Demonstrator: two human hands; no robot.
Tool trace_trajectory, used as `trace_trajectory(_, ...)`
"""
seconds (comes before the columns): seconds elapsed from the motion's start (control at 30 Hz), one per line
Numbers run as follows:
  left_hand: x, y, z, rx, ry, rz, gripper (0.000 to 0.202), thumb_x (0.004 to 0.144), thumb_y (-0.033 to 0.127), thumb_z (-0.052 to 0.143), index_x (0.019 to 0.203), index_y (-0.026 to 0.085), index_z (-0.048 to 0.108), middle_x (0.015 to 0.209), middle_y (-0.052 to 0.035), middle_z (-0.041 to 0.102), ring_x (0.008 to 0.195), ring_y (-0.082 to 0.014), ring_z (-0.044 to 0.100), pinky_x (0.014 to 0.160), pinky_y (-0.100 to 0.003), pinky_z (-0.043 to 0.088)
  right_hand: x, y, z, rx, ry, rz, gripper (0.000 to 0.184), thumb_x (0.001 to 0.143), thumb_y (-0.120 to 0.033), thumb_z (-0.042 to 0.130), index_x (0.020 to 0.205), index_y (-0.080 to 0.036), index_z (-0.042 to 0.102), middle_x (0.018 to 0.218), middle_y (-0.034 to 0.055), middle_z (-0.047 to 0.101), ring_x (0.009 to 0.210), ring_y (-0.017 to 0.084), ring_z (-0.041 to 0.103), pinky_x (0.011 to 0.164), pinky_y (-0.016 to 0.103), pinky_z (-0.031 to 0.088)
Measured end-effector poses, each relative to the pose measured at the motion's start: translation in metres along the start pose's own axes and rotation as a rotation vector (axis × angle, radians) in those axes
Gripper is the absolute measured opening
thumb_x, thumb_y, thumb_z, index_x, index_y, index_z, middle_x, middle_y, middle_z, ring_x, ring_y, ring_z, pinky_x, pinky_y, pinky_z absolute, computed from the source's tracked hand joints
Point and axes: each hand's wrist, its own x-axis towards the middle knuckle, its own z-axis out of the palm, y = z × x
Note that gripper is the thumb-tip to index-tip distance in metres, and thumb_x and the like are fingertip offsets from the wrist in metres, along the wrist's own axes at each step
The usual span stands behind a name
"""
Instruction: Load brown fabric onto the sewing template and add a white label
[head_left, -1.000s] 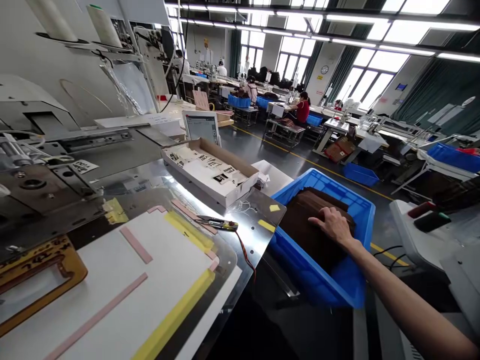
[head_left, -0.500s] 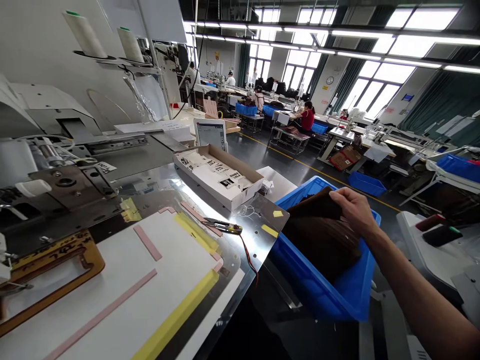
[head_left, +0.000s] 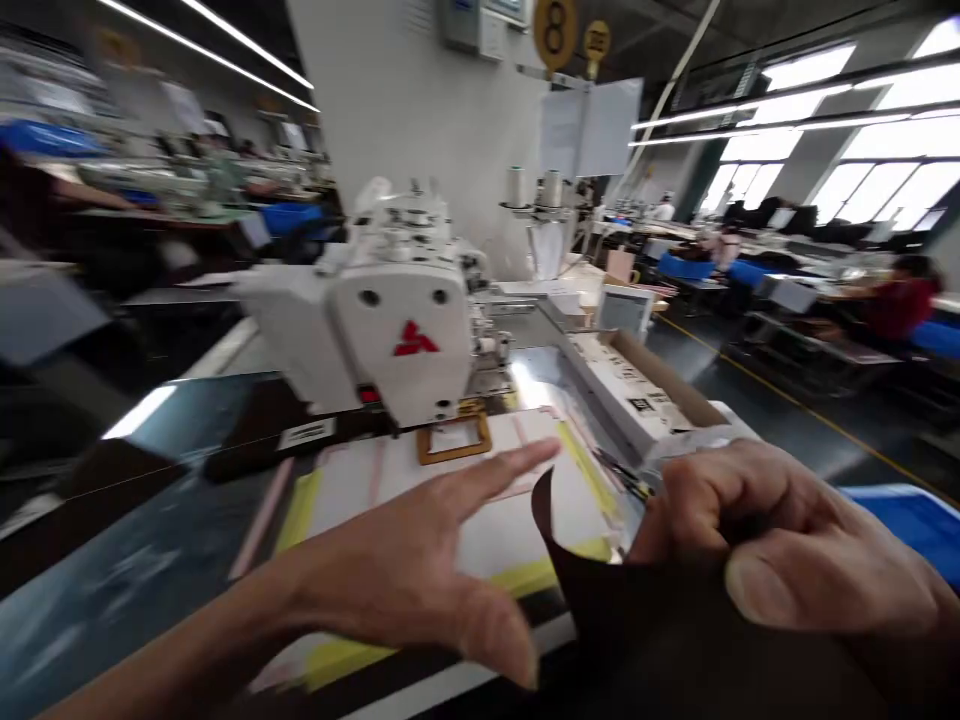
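Piece: dark brown flat fabric piece (head_left: 660, 630), near right, raised over the desk (head_left: 112, 580) edge.
Change: a second ago it lay in the blue plastic bin (head_left: 919, 520); now it is lifted out and faces the white sewing machine (head_left: 382, 310).
Right hand (head_left: 780, 550): closed on the piece's upper edge, thumb on top.
Left hand (head_left: 420, 570): open, fingers spread, empty, just left of the piece, above the white template board with yellow tape (head_left: 480, 500).
Far right: cardboard box of labels (head_left: 637, 390).

A dark brown piece of fabric (head_left: 675, 640) hangs low in the foreground, gripped at its upper edge by the right hand (head_left: 780, 560), one pointed corner curling upward. It is limp and matte, held above the tabletop (head_left: 112, 590) just beside the open left hand (head_left: 420, 570)
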Motion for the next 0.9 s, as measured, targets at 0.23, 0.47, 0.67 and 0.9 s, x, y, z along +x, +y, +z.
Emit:
trace_trajectory(0.23,-0.025,-0.029,-0.007,-0.591,-0.141,-0.340,0.039,0.087,0.056,0.081,0.098,0.020,0.073,0.095,-0.0042,0.075,0.076,-0.0186,0.068,0.068,-0.027,0.052,0.106,0.037,-0.022,-0.306,0.110,0.110,0.035,0.090,-0.052,0.078,0.089,-0.020,0.063,0.072,-0.0032,0.051,0.064,0.012,0.042,0.058,0.025,0.033)
trace_trajectory(0.47,-0.041,-0.084,-0.012,-0.463,0.178,-0.506,0.041,0.079,0.050,0.083,0.094,0.017,0.063,0.077,0.0012,0.063,0.070,-0.0143,0.057,0.066,-0.025,0.041,0.139,0.105,-0.036,-0.343,0.243,0.161,0.038,0.090,-0.051,0.074,0.115,-0.022,0.069,0.091,0.0026,0.070,0.081,0.020,0.062,0.067,0.030,0.046)
trace_trajectory(0.67,-0.041,-0.093,-0.017,-0.407,0.177,-0.502,0.043,0.083,0.052,0.075,0.107,0.017,0.064,0.089,-0.0014,0.064,0.081,-0.0176,0.058,0.077,-0.029,0.044,0.124,0.113,-0.030,-0.316,0.235,0.270,0.059,0.092,-0.051,0.073,0.139,-0.018,0.063,0.101,0.0082,0.074,0.085,0.023,0.068,0.061,0.029,0.047)
trace_trajectory(0.9,-0.048,-0.074,-0.053,-0.208,0.108,-0.378,0.030,0.093,0.049,0.069,0.104,0.021,0.074,0.080,0.0018,0.050,0.074,-0.0150,0.042,0.068,-0.026,0.033,0.064,0.096,0.011,-0.195,0.089,0.320,0.080,0.087,-0.055,0.078,0.158,-0.033,0.048,0.098,0.0064,0.076,0.069,0.024,0.071,0.055,0.032,0.053)
